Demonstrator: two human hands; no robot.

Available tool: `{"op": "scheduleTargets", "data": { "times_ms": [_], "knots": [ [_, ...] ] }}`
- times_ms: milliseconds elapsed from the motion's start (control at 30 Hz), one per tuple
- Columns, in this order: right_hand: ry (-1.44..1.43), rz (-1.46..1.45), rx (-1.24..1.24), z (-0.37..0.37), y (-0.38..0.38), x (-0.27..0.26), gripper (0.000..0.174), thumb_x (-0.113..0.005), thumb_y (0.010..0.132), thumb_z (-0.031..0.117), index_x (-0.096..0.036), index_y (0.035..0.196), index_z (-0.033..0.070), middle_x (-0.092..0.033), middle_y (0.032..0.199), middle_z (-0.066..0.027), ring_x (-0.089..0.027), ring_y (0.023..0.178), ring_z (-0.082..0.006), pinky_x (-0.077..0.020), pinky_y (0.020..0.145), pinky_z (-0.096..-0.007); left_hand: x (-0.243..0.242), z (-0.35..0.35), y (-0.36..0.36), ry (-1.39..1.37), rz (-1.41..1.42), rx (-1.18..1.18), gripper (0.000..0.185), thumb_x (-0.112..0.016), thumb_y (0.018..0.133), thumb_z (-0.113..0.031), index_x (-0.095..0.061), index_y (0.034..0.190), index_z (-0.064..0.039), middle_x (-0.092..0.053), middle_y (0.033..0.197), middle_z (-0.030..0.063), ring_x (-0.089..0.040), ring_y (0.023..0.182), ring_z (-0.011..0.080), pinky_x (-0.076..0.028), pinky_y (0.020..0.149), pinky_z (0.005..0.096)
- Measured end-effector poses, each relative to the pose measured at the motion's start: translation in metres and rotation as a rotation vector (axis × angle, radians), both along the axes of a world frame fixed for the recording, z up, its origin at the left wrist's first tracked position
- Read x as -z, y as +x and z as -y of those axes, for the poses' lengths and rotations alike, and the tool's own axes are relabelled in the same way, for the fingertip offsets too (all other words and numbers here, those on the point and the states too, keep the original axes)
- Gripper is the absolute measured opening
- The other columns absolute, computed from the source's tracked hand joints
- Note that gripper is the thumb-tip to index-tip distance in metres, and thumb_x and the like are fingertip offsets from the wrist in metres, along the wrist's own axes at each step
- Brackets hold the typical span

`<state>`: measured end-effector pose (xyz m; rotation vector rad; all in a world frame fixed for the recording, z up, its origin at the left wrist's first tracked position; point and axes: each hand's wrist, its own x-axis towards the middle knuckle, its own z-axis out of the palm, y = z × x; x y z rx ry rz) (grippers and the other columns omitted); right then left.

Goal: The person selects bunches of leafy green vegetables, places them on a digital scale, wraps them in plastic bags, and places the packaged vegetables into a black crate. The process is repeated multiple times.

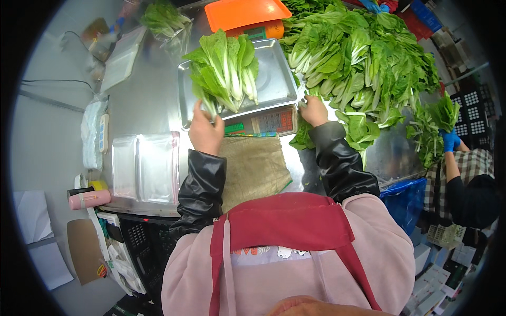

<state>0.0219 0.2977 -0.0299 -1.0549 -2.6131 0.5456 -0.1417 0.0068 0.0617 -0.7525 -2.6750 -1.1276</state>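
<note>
A bunch of leafy greens with white stems lies on the metal tray of a weighing scale. At the tray's front left corner, my left hand has its fingers and thumb around the lower end of a blurred stalk beside the bunch. My right hand is by the tray's front right corner, its fingertips bent close to small bits of green. Whether it grips any of them is unclear. Close beside that hand spreads a large heap of leafy greens.
An orange scale stands behind the tray. Clear plastic bags lie at left, and a brown cloth lies in front of me. A pink bottle is at the left edge. On the right, a co-worker's blue-gloved hand holds greens.
</note>
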Motion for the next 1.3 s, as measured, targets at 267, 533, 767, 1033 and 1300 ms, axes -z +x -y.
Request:
{"op": "scheduleTargets", "data": {
  "times_ms": [267, 533, 767, 1033, 1300],
  "knots": [
    [-0.235, -0.177, 0.013, -0.013, 0.04, -0.044, 0.036, -0.076, 0.069, 0.024, -0.068, 0.095, 0.0, -0.068, 0.088, -0.0164, -0.065, 0.081, -0.0299, -0.0512, 0.075, -0.0366, 0.015, -0.02, -0.024, -0.063, -0.246, -0.032, 0.089, -0.074, 0.074, -0.044, -0.037, 0.135, 0.008, -0.048, 0.129, 0.0304, -0.048, 0.119, 0.0416, -0.035, 0.102, 0.0489],
    [-0.804, -0.831, 0.165, -0.023, 0.098, -0.111, 0.016, -0.073, 0.083, 0.013, -0.064, 0.091, 0.002, -0.06, 0.074, -0.0001, -0.05, 0.06, -0.0045, -0.0389, 0.053, -0.0204, 0.014, -0.011, -0.05, 0.215, 0.082, -0.105, 0.066, -0.056, 0.083, -0.021, -0.034, 0.139, 0.007, -0.057, 0.118, 0.0327, -0.055, 0.11, 0.0462, -0.044, 0.094, 0.0461],
    [-0.366, -1.122, 0.216, -0.005, 0.013, -0.124, 0.021, -0.072, 0.081, 0.01, -0.062, 0.097, 0.0, -0.065, 0.074, -0.0053, -0.062, 0.069, -0.0122, -0.0491, 0.063, -0.0245, 0.037, -0.049, -0.082, 0.175, 0.06, 0.035, 0.063, -0.048, 0.093, -0.027, -0.03, 0.14, 0.01, -0.035, 0.14, 0.0362, -0.034, 0.131, 0.0483, -0.028, 0.11, 0.044],
    [0.152, -0.841, -0.338, 0.06, -0.053, -0.085, 0.014, -0.068, 0.078, 0.012, -0.065, 0.088, 0.004, -0.064, 0.095, -0.0142, -0.061, 0.091, -0.0323, -0.0486, 0.083, -0.0393, 0.037, -0.053, -0.081, 0.048, -0.016, 0.2, 0.065, -0.055, 0.094, -0.033, -0.035, 0.138, 0.011, -0.041, 0.135, 0.0365, -0.041, 0.125, 0.048, -0.032, 0.106, 0.045],
    [-0.18, -0.224, 0.512, -0.045, 0.012, -0.012, 0.042, -0.072, 0.08, 0.036, -0.062, 0.096, -0.001, -0.066, 0.095, -0.0239, -0.065, 0.09, -0.0402, -0.0509, 0.077, -0.0461, 0.024, -0.034, -0.026, 0.146, -0.085, 0.056, 0.071, -0.059, 0.092, -0.029, -0.027, 0.144, 0.006, -0.024, 0.148, 0.0327, -0.024, 0.138, 0.0459, -0.021, 0.113, 0.0463]
  ]
}}
